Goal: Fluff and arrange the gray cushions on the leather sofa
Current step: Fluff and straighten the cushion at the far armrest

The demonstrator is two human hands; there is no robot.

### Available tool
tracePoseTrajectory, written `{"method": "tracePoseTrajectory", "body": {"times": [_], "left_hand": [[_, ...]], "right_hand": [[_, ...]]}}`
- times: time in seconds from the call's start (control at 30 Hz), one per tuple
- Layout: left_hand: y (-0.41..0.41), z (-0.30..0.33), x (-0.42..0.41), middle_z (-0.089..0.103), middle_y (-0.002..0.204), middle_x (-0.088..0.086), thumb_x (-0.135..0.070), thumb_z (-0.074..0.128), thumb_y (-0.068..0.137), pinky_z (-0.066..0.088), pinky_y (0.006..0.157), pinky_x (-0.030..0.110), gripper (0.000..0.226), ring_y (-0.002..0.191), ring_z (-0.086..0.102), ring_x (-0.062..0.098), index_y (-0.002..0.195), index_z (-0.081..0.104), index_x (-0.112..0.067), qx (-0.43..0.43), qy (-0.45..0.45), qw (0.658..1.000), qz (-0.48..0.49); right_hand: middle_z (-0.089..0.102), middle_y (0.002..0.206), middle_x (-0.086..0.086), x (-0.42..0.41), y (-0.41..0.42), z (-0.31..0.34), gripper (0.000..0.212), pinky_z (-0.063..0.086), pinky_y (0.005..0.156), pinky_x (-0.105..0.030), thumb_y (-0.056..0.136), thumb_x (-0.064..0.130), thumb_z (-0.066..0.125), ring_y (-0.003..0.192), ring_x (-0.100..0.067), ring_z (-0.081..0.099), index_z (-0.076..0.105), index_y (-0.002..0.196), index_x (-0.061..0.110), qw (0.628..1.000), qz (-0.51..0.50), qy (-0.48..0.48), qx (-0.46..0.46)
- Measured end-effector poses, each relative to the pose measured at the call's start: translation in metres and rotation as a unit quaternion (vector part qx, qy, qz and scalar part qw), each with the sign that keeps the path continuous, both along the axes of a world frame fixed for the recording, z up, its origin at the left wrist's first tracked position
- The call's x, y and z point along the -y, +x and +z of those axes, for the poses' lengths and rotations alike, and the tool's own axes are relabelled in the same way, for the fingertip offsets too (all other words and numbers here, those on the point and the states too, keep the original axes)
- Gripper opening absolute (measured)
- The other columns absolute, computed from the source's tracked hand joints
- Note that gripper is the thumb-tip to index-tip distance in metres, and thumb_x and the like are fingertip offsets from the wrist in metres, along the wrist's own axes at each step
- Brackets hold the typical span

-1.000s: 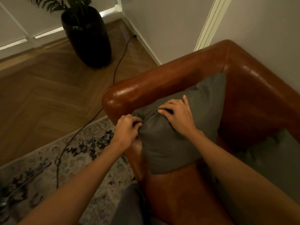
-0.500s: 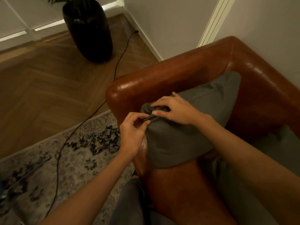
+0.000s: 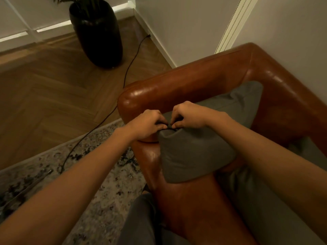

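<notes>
Just one camera here, worn on the person's head, so no second view to overlap with. It's wide-angle, pointed forward and steeply down, with straight lines like the wall trim point(image 3: 231, 23) bending a bit toward the edges. Both forearms reach in from the bottom corners and meet near the middle, so the hands sit close to the lens. The sofa arm point(image 3: 185, 82) fills the centre and right, seen from above. Farther off, the top left takes in the wood floor point(image 3: 53, 82), a dark planter point(image 3: 99, 32) and the rug point(image 3: 99, 188) below it.
</notes>
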State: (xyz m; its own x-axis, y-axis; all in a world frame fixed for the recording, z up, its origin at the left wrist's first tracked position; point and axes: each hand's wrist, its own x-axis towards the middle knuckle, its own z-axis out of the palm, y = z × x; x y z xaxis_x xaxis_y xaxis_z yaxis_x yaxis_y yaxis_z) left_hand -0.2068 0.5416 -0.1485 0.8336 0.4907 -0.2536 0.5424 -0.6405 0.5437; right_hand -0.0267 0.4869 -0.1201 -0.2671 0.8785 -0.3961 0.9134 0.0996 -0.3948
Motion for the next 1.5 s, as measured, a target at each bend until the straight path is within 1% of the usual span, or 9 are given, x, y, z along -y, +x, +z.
{"method": "tracePoseTrajectory", "body": {"times": [0.17, 0.33, 0.47, 0.63, 0.83, 1.0, 1.1, 1.23, 1.5], "left_hand": [[-0.015, -0.006, -0.003, 0.057, 0.114, 0.004, -0.025, 0.058, 0.095, 0.047, 0.088, 0.039, 0.025, 0.102, 0.056, 0.021, 0.114, 0.069, -0.013, 0.034, 0.048, 0.998, -0.025], [-0.026, -0.025, 0.022, 0.060, 0.108, 0.000, -0.017, 0.053, 0.098, 0.045, 0.093, 0.034, 0.020, 0.103, 0.057, 0.015, 0.107, 0.069, -0.009, 0.220, 0.049, 0.957, 0.181], [-0.012, -0.025, 0.039, 0.064, 0.106, -0.005, -0.024, 0.050, 0.100, 0.048, 0.089, 0.018, 0.023, 0.094, 0.058, -0.001, 0.108, 0.068, -0.013, 0.297, -0.126, 0.861, 0.394], [0.019, -0.021, 0.051, 0.068, 0.097, 0.002, -0.029, 0.043, 0.103, 0.050, 0.082, 0.030, 0.030, 0.092, 0.064, 0.013, 0.097, 0.065, -0.011, 0.365, -0.371, 0.689, 0.505], [0.007, -0.023, 0.036, 0.069, 0.093, -0.004, -0.031, 0.076, 0.081, 0.052, 0.075, 0.018, 0.024, 0.088, 0.064, 0.003, 0.098, 0.070, -0.014, 0.321, -0.179, 0.832, 0.416], [-0.012, -0.016, 0.015, 0.072, 0.093, 0.001, -0.020, 0.074, 0.082, 0.055, 0.074, 0.021, 0.020, 0.088, 0.068, 0.008, 0.098, 0.073, -0.008, 0.314, -0.291, 0.817, 0.387], [-0.022, -0.021, 0.011, 0.072, 0.103, -0.003, -0.023, 0.064, 0.090, 0.053, 0.081, 0.020, 0.027, 0.098, 0.066, 0.004, 0.110, 0.071, -0.006, 0.296, -0.335, 0.814, 0.371], [-0.025, -0.033, 0.006, 0.066, 0.118, 0.001, -0.032, 0.052, 0.098, 0.048, 0.095, 0.028, 0.034, 0.113, 0.060, 0.013, 0.118, 0.065, -0.007, 0.296, -0.364, 0.766, 0.440], [0.033, -0.034, 0.018, 0.027, 0.154, 0.007, -0.050, 0.042, 0.099, 0.024, 0.112, 0.036, 0.062, 0.140, 0.022, 0.028, 0.149, 0.030, -0.015, 0.139, 0.003, 0.917, 0.373]], "right_hand": [[0.062, 0.095, 0.003, 0.008, 0.002, -0.006, 0.012, 0.049, 0.081, -0.034, 0.091, 0.024, 0.067, 0.092, -0.016, 0.059, 0.075, 0.097, 0.018, 0.998, -0.039, 0.046, -0.002], [0.064, 0.093, 0.008, 0.025, 0.004, -0.015, 0.013, 0.037, 0.074, -0.009, 0.094, 0.023, 0.063, 0.088, -0.005, 0.057, 0.074, 0.098, 0.016, 0.960, -0.189, 0.157, -0.137], [0.069, 0.096, 0.006, 0.033, -0.002, -0.021, 0.016, 0.040, 0.075, -0.002, 0.096, 0.024, 0.061, 0.091, -0.001, 0.060, 0.072, 0.100, 0.014, 0.922, -0.280, 0.168, -0.210], [0.067, 0.093, 0.006, 0.035, -0.005, -0.032, 0.021, 0.041, 0.072, -0.006, 0.098, 0.030, 0.056, 0.087, 0.000, 0.058, 0.070, 0.100, 0.013, 0.900, -0.332, 0.174, -0.223], [0.068, 0.094, 0.002, 0.033, -0.008, -0.038, 0.020, 0.047, 0.077, -0.024, 0.100, 0.030, 0.052, 0.089, -0.008, 0.061, 0.067, 0.100, 0.016, 0.894, -0.336, 0.208, -0.213], [0.063, 0.102, 0.003, 0.034, 0.010, -0.031, 0.029, 0.043, 0.092, -0.039, 0.099, 0.044, 0.048, 0.096, -0.014, 0.054, 0.065, 0.109, 0.022, 0.943, -0.219, 0.229, -0.098], [0.059, 0.127, 0.003, 0.042, 0.033, -0.034, 0.044, 0.010, 0.119, -0.042, 0.099, 0.053, 0.039, 0.124, -0.016, 0.048, 0.061, 0.124, 0.024, 0.963, -0.179, 0.203, 0.004], [0.032, 0.156, 0.004, 0.056, 0.061, -0.045, 0.043, -0.006, 0.117, -0.052, 0.101, 0.051, 0.034, 0.149, -0.022, 0.013, 0.045, 0.141, 0.039, 0.949, -0.234, 0.201, 0.071], [-0.001, 0.164, 0.002, 0.047, 0.066, -0.061, 0.053, -0.011, 0.113, -0.062, 0.102, 0.054, 0.024, 0.150, -0.022, -0.012, 0.014, 0.153, 0.043, 0.913, -0.379, 0.139, 0.057]]}}
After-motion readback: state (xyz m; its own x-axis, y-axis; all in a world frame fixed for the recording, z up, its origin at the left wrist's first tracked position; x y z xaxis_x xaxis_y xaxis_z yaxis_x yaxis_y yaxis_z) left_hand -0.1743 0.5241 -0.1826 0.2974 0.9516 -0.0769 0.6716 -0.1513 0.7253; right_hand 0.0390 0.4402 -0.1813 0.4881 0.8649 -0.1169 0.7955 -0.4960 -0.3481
